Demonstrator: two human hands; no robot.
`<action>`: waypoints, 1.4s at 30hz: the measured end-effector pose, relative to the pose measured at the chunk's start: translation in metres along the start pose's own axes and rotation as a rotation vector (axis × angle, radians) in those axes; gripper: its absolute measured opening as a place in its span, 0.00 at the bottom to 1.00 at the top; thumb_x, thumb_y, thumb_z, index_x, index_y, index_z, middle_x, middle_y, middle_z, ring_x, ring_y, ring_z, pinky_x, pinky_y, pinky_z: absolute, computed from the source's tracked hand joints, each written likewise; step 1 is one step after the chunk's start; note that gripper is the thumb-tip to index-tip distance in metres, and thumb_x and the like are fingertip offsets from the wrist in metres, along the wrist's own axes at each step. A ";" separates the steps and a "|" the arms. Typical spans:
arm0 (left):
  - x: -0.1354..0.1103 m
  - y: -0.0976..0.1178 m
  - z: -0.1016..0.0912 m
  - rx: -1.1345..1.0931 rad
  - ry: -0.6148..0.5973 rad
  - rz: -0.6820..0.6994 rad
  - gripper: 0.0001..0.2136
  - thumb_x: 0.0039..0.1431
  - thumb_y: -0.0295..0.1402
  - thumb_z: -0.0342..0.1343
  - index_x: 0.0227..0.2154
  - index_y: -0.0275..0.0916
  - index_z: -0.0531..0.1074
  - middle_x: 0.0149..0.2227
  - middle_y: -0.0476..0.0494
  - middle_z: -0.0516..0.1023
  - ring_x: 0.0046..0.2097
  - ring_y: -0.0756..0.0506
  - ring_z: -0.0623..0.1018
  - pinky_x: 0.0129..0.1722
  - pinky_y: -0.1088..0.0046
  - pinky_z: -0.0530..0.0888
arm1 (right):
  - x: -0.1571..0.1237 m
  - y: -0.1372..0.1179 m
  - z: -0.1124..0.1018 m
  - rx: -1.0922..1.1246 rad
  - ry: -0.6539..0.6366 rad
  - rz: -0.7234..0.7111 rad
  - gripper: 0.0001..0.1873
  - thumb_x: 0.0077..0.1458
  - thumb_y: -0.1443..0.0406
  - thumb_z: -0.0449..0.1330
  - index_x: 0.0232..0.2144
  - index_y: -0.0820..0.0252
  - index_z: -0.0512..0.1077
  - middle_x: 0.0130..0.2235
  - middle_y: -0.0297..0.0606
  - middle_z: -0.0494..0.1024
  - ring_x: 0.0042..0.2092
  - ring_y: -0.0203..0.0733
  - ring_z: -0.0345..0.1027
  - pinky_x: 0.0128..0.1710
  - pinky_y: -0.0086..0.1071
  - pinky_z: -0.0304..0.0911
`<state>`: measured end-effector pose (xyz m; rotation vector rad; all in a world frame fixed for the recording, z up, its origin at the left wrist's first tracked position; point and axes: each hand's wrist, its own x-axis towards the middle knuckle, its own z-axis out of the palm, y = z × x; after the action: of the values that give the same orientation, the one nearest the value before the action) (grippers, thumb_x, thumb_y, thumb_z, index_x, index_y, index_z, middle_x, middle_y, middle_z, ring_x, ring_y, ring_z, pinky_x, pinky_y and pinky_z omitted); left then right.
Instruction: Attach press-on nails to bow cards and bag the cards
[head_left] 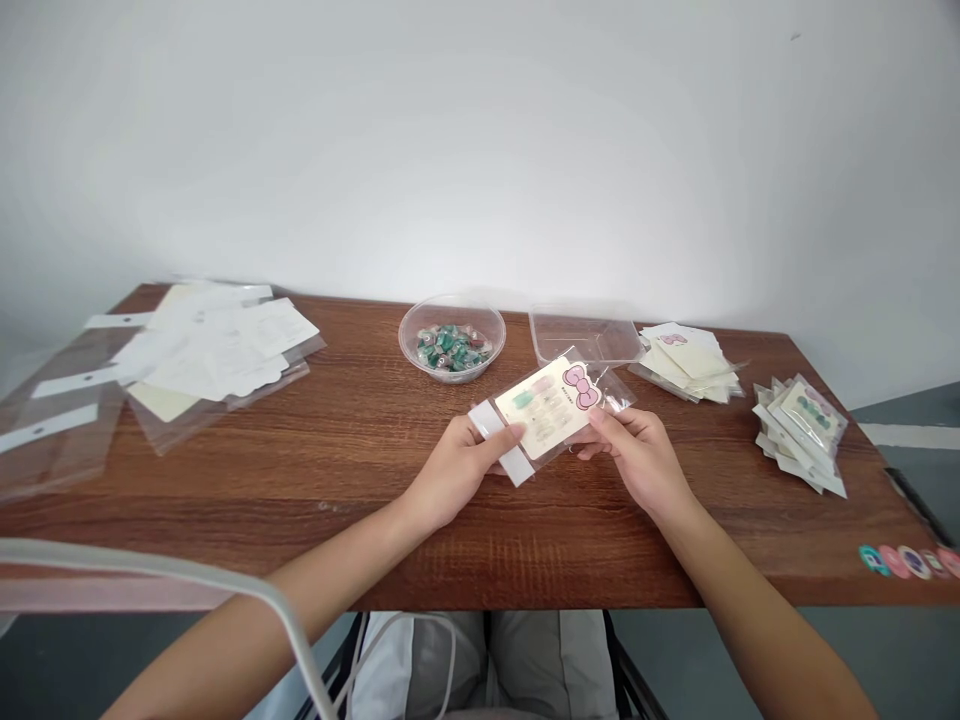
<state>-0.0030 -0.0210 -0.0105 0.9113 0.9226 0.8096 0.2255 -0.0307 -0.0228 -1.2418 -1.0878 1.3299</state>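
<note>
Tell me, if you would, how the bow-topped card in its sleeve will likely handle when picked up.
The card looks fairly stiff, since it stays flat between the left hand and right hand. Being thin, it is probably light for its size. The glossy sleeve may feel slippery, and its loose edge will probably flop.

A wooden table [360,450] carries a clear bowl [451,298], clear tray [585,335] and bagged cards [799,435].

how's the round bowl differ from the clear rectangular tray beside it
The round bowl has a circular rim, the rectangular tray straight walls. The bowl holds small green and pink pieces; the tray shows none. The card packet overlaps the tray in view, not the bowl. Both are clear and sit on the wooden table.
</note>
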 end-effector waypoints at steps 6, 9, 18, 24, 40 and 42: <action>0.000 0.012 -0.009 0.002 -0.118 -0.034 0.20 0.57 0.48 0.68 0.42 0.35 0.83 0.39 0.38 0.87 0.39 0.43 0.84 0.41 0.70 0.80 | 0.003 -0.002 -0.010 -0.008 0.069 -0.060 0.19 0.55 0.47 0.71 0.34 0.57 0.84 0.32 0.39 0.84 0.31 0.43 0.78 0.31 0.35 0.77; 0.000 0.020 -0.015 0.036 -0.050 0.086 0.18 0.60 0.47 0.66 0.44 0.37 0.82 0.43 0.39 0.86 0.40 0.44 0.84 0.42 0.72 0.78 | 0.002 -0.006 -0.012 -0.082 -0.021 -0.075 0.17 0.57 0.49 0.70 0.32 0.56 0.83 0.30 0.37 0.83 0.30 0.40 0.75 0.31 0.33 0.74; 0.003 0.020 -0.007 0.147 -0.153 0.008 0.21 0.56 0.48 0.69 0.43 0.35 0.82 0.37 0.42 0.86 0.37 0.46 0.81 0.39 0.72 0.75 | -0.004 -0.014 -0.003 -0.303 -0.323 -0.054 0.20 0.64 0.50 0.63 0.29 0.59 0.80 0.28 0.35 0.78 0.31 0.39 0.70 0.33 0.31 0.67; 0.003 0.018 -0.006 0.202 -0.157 0.042 0.18 0.60 0.48 0.65 0.38 0.35 0.83 0.34 0.43 0.85 0.36 0.47 0.78 0.38 0.73 0.71 | -0.006 -0.017 0.002 -0.293 -0.385 -0.006 0.21 0.62 0.48 0.64 0.29 0.59 0.79 0.29 0.36 0.78 0.32 0.39 0.71 0.33 0.31 0.69; 0.005 0.008 -0.005 -0.069 -0.167 -0.030 0.19 0.55 0.48 0.70 0.33 0.34 0.83 0.28 0.46 0.81 0.30 0.50 0.77 0.32 0.76 0.73 | -0.003 -0.011 -0.005 -0.378 -0.287 -0.069 0.28 0.65 0.45 0.59 0.24 0.60 0.75 0.25 0.34 0.74 0.29 0.39 0.64 0.32 0.33 0.59; 0.005 0.006 -0.005 -0.103 -0.161 -0.030 0.18 0.56 0.47 0.70 0.32 0.34 0.83 0.28 0.46 0.81 0.29 0.51 0.77 0.30 0.76 0.73 | -0.003 -0.012 -0.005 -0.373 -0.299 -0.069 0.28 0.65 0.45 0.59 0.24 0.60 0.75 0.26 0.34 0.74 0.30 0.40 0.65 0.33 0.33 0.59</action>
<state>-0.0069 -0.0128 -0.0086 0.8571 0.7459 0.7401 0.2316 -0.0319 -0.0109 -1.2801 -1.6338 1.3266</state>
